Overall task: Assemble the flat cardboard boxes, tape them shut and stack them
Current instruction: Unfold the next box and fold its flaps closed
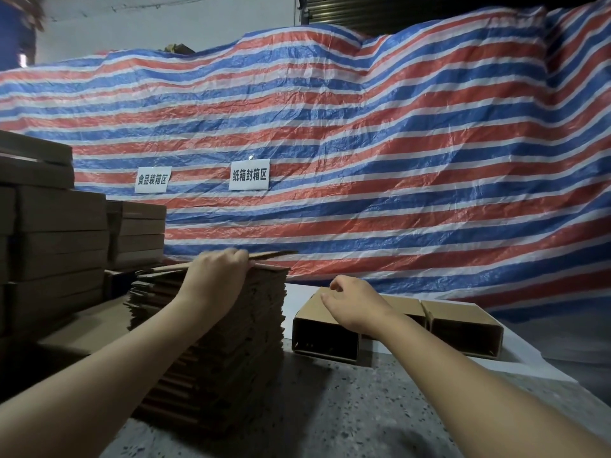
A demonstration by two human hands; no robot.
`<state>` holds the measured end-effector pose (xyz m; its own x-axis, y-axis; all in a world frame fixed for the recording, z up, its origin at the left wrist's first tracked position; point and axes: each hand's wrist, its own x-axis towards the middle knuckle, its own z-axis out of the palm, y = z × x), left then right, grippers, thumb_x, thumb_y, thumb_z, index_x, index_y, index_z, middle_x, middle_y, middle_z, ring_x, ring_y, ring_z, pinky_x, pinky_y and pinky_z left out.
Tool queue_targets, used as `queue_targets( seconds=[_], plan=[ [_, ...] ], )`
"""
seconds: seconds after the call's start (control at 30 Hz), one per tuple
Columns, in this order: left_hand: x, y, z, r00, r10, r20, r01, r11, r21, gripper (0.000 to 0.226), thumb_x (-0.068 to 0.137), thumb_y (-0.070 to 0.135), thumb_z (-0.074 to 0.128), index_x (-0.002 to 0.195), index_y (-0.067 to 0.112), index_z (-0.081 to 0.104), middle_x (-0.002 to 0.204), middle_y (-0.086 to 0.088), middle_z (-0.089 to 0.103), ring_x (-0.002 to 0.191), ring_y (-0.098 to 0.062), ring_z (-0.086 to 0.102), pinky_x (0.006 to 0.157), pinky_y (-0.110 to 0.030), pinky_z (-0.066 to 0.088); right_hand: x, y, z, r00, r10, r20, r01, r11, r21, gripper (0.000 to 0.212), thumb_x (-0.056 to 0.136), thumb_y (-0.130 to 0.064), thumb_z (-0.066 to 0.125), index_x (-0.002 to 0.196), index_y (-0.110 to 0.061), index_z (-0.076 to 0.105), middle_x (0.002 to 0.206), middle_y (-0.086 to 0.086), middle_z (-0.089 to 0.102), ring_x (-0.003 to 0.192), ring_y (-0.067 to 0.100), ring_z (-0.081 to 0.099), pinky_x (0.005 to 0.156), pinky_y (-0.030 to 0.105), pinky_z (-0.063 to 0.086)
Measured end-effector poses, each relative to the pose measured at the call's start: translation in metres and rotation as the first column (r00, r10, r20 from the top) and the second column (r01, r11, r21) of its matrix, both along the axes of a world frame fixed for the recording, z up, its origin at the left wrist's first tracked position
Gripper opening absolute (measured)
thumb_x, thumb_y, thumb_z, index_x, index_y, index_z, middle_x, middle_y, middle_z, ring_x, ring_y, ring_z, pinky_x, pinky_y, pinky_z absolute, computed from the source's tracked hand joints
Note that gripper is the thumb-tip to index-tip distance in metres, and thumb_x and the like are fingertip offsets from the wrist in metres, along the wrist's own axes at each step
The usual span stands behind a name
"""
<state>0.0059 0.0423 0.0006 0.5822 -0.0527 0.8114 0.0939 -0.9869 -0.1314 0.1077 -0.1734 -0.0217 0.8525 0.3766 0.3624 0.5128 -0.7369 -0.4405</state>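
I judge I'm at the pick-up step: drawing one flat blank off the stack to fold it into a box. My left hand [216,276], centre-left of the frame, has its fingers curled over the far edge of the top blank [264,256], pinching it so its far end lifts clear of the stack [211,342] below. The blank sits right in that grip, running up and to the right from the fingers. My right hand [355,305], lower centre, hovers with fingers loosely curled and holds nothing; it hangs over the near open box [325,338], though I cannot tell whether it touches it. A second open box [463,328] lies just to its right. Finished boxes [59,226] are piled at the left edge. Next, I'd say, the right hand must come across to take the blank's free edge so both hands can square it open.
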Motion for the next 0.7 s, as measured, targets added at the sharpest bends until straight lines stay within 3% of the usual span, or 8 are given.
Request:
queue_targets(
  seconds=[0.1,0.2,0.3,0.37,0.4,0.5,0.63,0.7],
  plan=[
    [-0.009,-0.013,0.029,0.981,-0.115,0.154,0.105,0.992,0.07,0.016,0.086,0.005,0.072,0.074,-0.001,0.063,0.064,-0.015,0.063,0.049,-0.032,0.061,0.046,-0.037,0.048,0.006,-0.001,0.015,0.998,0.066,-0.008,-0.062,0.968,0.244,0.077,0.099,-0.058,0.049,0.158,-0.016,0.024,0.164,0.007,0.027,0.149,0.027,0.029,0.117,0.044,0.029],
    [-0.013,-0.029,0.064,0.944,-0.192,0.268,0.174,0.981,0.089,0.011,0.09,0.004,0.067,0.083,-0.004,0.064,0.075,-0.021,0.066,0.058,-0.038,0.064,0.05,-0.04,0.049,0.012,-0.01,0.051,0.988,0.112,-0.109,-0.021,0.789,0.615,0.096,0.091,-0.071,0.046,0.162,-0.022,0.006,0.169,0.007,0.013,0.153,0.033,0.02,0.118,0.052,0.026],
    [-0.015,-0.049,0.09,0.899,-0.299,0.321,0.279,0.954,0.107,0.015,0.098,0.009,0.056,0.093,-0.003,0.064,0.083,-0.018,0.067,0.064,-0.035,0.063,0.056,-0.037,0.048,0.022,-0.029,0.083,0.988,0.114,-0.105,0.007,0.644,0.765,0.099,0.088,-0.077,0.041,0.162,-0.023,0.001,0.169,0.005,0.009,0.153,0.035,0.018,0.117,0.057,0.025],
    [-0.019,-0.063,0.101,0.854,-0.368,0.367,0.358,0.928,0.099,0.017,0.1,0.011,0.053,0.094,0.001,0.065,0.08,-0.01,0.064,0.063,-0.027,0.059,0.052,-0.028,0.04,0.025,-0.045,0.096,0.995,0.096,-0.042,-0.019,0.559,0.829,0.094,0.09,-0.075,0.041,0.16,-0.019,0.013,0.165,0.008,0.024,0.147,0.034,0.031,0.11,0.048,0.036],
    [-0.02,-0.071,0.104,0.832,-0.396,0.389,0.394,0.915,0.09,0.018,0.1,0.012,0.053,0.093,0.002,0.065,0.077,-0.005,0.061,0.062,-0.023,0.057,0.05,-0.026,0.036,0.026,-0.054,0.1,0.997,0.081,-0.003,-0.038,0.51,0.859,0.088,0.091,-0.074,0.041,0.156,-0.016,0.026,0.156,0.008,0.039,0.138,0.03,0.043,0.098,0.035,0.043],
    [-0.015,-0.089,0.108,0.787,-0.472,0.398,0.51,0.86,0.012,0.026,0.102,0.018,0.051,0.086,0.002,0.064,0.068,0.0,0.058,0.057,-0.017,0.052,0.05,-0.022,0.036,0.023,-0.085,0.107,0.999,-0.024,0.039,-0.025,0.427,0.904,0.063,0.093,-0.073,0.044,0.12,-0.017,0.058,0.116,0.0,0.063,0.104,0.019,0.059,0.07,0.026,0.042],
    [0.001,-0.099,0.107,0.77,-0.513,0.379,0.612,0.762,-0.211,0.03,0.101,0.027,0.053,0.085,0.005,0.064,0.068,0.002,0.057,0.059,-0.01,0.05,0.051,-0.015,0.034,0.017,-0.118,0.11,0.985,-0.162,0.057,0.015,0.41,0.912,0.047,0.093,-0.067,0.05,0.086,-0.023,0.063,0.087,-0.005,0.066,0.084,0.014,0.063,0.061,0.026,0.044],
    [0.012,-0.099,0.106,0.722,-0.53,0.445,0.69,0.596,-0.411,0.024,0.097,0.038,0.059,0.095,0.016,0.067,0.081,0.004,0.064,0.074,-0.008,0.06,0.064,-0.015,0.046,0.012,-0.125,0.112,0.982,-0.185,0.034,0.043,0.397,0.917,0.044,0.093,-0.064,0.053,0.088,-0.022,0.063,0.088,-0.005,0.066,0.084,0.014,0.063,0.061,0.026,0.042]
  ],
)
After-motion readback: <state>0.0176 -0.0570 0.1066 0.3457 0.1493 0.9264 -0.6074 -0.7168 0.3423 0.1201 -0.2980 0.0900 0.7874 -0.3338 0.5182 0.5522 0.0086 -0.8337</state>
